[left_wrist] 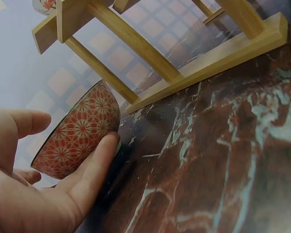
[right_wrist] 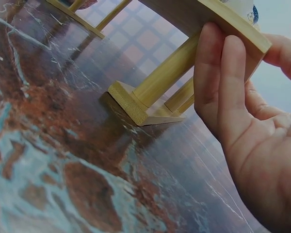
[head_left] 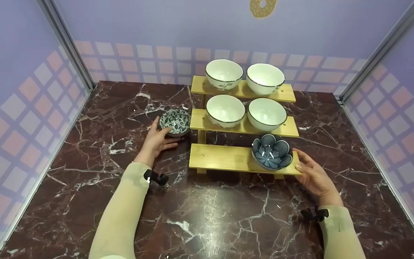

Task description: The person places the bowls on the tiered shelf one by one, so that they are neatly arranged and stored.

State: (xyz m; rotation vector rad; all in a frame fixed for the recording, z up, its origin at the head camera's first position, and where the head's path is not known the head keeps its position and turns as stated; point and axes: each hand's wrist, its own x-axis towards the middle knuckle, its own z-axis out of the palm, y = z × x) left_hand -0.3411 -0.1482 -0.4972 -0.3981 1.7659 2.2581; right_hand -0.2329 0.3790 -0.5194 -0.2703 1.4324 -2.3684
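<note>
At the left of the rack my left hand (head_left: pixel 155 141) holds a bowl (head_left: pixel 175 120) with a dark speckled inside, the thumb over its rim. In the left wrist view the outside of this bowl (left_wrist: pixel 80 131) is red with pale star flowers, and fingers spread along its underside. My right hand (head_left: pixel 313 176) grips the right end of the wooden three-step rack (head_left: pixel 225 156) at the lowest board. The right wrist view shows fingertips (right_wrist: pixel 233 58) against the board's underside. Beside that hand, a dark blue petal-shaped bowl (head_left: pixel 271 154) stands on the lowest board.
Two white bowls with dark rims, a left one (head_left: pixel 225 73) and a right one (head_left: pixel 265 78), stand on the top board. Two more, left (head_left: pixel 225 110) and right (head_left: pixel 267 114), sit on the middle board. Patterned walls (head_left: pixel 149 25) enclose the dark marbled table (head_left: pixel 221 216).
</note>
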